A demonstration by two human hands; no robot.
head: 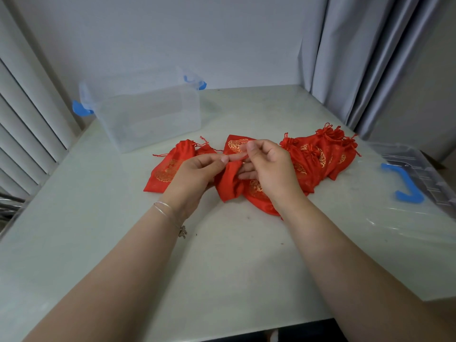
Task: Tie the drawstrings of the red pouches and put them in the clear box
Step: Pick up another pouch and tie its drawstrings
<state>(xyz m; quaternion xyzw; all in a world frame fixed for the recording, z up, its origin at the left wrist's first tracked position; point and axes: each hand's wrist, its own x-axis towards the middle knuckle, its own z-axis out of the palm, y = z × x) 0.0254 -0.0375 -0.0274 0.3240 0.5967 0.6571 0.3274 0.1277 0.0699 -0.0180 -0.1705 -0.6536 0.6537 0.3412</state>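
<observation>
Several red pouches with gold embroidery lie across the middle of the table. One red pouch (230, 182) is lifted slightly between my hands. My left hand (197, 172) pinches its thin red drawstring (243, 156) at the pouch's mouth, and my right hand (265, 164) pinches the same string from the other side. A flat pouch (167, 169) lies to the left. A pile of pouches with cinched tops (320, 154) lies to the right. The clear box (148, 112) stands open at the back left with nothing visible inside.
The clear lid (404, 183) with a blue handle lies at the table's right edge. The box has blue clips (81, 108) on its sides. Grey curtains hang at the back right, slatted panels at the left. The pale table (222, 267) stretches toward me.
</observation>
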